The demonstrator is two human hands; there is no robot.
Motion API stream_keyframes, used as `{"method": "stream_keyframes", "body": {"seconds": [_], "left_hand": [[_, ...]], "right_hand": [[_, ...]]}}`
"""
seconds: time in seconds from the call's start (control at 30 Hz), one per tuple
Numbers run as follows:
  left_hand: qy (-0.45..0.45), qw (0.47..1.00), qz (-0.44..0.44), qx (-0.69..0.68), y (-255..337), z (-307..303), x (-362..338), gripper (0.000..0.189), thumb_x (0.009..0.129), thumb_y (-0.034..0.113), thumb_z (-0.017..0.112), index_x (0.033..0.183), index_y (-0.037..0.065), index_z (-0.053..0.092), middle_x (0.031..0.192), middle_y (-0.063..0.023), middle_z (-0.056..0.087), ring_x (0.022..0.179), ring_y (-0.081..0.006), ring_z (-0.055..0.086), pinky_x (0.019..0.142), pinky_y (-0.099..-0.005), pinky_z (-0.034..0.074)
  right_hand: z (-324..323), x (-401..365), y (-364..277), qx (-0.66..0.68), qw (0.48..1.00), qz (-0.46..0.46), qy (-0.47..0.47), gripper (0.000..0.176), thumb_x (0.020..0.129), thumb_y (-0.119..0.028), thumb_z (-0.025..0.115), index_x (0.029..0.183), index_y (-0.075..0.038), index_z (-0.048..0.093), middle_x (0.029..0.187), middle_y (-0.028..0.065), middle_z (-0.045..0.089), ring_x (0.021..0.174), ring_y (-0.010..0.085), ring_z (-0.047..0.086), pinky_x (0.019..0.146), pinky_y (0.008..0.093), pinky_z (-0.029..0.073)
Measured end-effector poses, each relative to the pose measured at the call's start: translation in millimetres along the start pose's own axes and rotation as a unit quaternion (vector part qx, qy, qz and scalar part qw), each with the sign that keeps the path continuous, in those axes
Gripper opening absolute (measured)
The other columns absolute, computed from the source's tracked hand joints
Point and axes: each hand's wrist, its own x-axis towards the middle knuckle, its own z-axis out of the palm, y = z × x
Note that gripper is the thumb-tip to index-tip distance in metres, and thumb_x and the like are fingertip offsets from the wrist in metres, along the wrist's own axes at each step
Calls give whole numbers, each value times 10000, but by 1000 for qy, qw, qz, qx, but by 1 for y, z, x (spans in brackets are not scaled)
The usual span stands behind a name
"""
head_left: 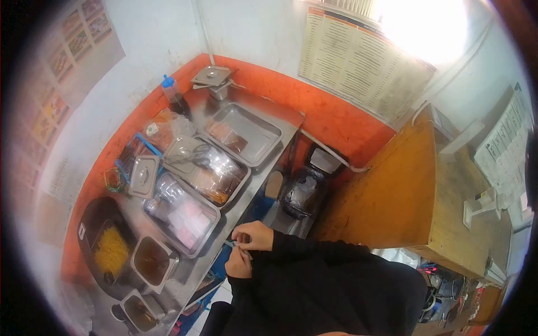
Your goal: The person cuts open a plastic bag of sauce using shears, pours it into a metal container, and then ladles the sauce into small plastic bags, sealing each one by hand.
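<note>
Both my hands are close together in front of the counter's edge, in black sleeves. My right hand, the upper one, has its fingers bent and pinched together. Just below it, my left hand is closed, its fingertips almost meeting the right ones. A small pale bit shows between the fingers, too small to name. Nearest to them on the steel counter is a metal tray with clear plastic and pink-white packets. Behind it, a second tray holds plastic-wrapped brown food and metal tongs.
A third tray holds a brown packet. Yellow shreds fill a dark container, near two metal pans of brownish liquid. A blue-capped bottle stands by the wall. A black-lined bin and wooden cabinet are right.
</note>
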Motion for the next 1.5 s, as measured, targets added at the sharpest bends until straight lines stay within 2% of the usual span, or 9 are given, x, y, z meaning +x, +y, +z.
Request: {"method": "stream_keyframes", "body": {"seconds": [0.17,0.43,0.77,0.83,0.93,1.17,1.3,1.4,1.5], "left_hand": [[18,998,27,-47,10,4,3,98,777,115,447,769,21,474,615,-165,501,542,-332,507,461,-389,391],[32,927,-92,-361,19,-29,28,138,689,55,581,792,-4,511,726,-103,542,722,-228,529,657,-286,402],[178,969,102,-137,-20,-52,17,127,558,5,600,651,77,551,637,-36,535,721,-204,544,846,-400,332],[179,971,84,-134,-38,-66,15,134,585,50,626,691,93,556,650,-15,545,698,-181,544,816,-378,346],[129,989,22,-75,-61,-92,2,165,603,116,656,739,98,564,683,-3,560,667,-156,543,758,-348,362],[155,984,-60,-58,-107,-150,-30,196,639,186,644,795,88,576,723,-11,578,679,-184,544,686,-309,369],[208,961,-46,-175,-140,-164,-47,163,630,26,652,778,19,584,754,-81,580,633,-184,529,621,-274,400],[445,789,-170,-388,-146,-159,-50,169,697,41,621,840,-11,548,784,-92,560,705,-133,531,620,-228,414],[361,777,-215,-469,-144,-171,-32,194,691,35,615,854,-25,529,790,-91,558,701,-132,537,622,-227,420]], "right_hand": [[5,-14,-9,28,988,-51,146,129,714,-92,569,830,-33,570,754,71,546,643,157,554,568,252,449],[-14,-18,-29,35,995,-64,66,129,713,-96,599,823,-35,569,752,62,550,656,129,553,572,239,439],[14,4,-38,6,994,27,-103,324,645,-31,634,903,-24,438,749,91,532,673,114,559,590,245,478],[26,13,-37,-7,994,72,-82,122,654,10,609,677,4,489,730,79,533,702,65,537,579,221,470],[54,29,-51,181,977,77,-81,98,633,28,611,690,-4,537,714,82,554,658,93,548,551,223,452],[103,88,-72,-10,986,-91,-136,295,572,-73,678,856,-62,601,980,88,532,854,227,506,762,301,388],[118,107,-97,4,983,-90,-158,383,534,-173,728,887,-93,604,1139,105,405,1033,259,390,855,347,323],[129,115,-91,55,985,-76,-148,389,532,-178,733,892,-103,605,1188,117,322,1058,275,359,861,366,321],[134,121,-87,110,987,-44,-105,394,534,-185,732,899,-105,606,1179,118,333,1060,272,356,871,370,314]]}}
